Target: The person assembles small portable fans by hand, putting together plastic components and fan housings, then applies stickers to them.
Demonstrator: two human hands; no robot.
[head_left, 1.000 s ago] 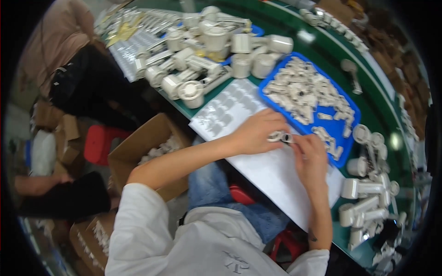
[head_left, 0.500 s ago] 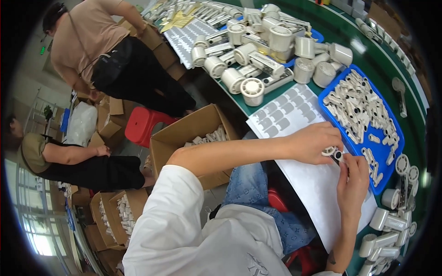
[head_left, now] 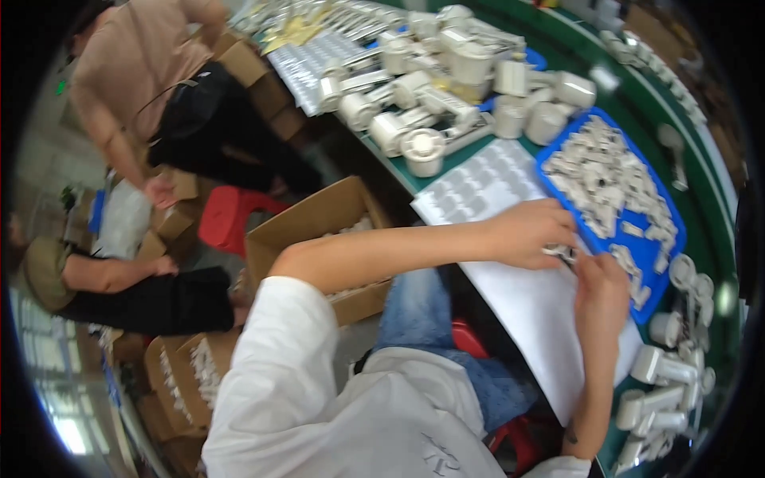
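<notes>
Both my hands meet over the white paper at the table's near edge. My left hand has its fingers curled round a small white plastic part with a dark spot. From the right, my right hand pinches at the same part, its fingertips close against the left ones. Fingers cover most of the part, and motion blur hides its detail. Just beyond my hands sits a blue tray of small white pieces. A sheet of grey stickers lies left of the tray.
White round-headed devices with handles are heaped at the back; more lie at right on the green table. An open carton and red stool stand left. Two people are at far left.
The whole view has shifted slightly and blurred. My right fingers have closed in on the small part, which shows less now. One person at far left has lowered an arm slightly.
</notes>
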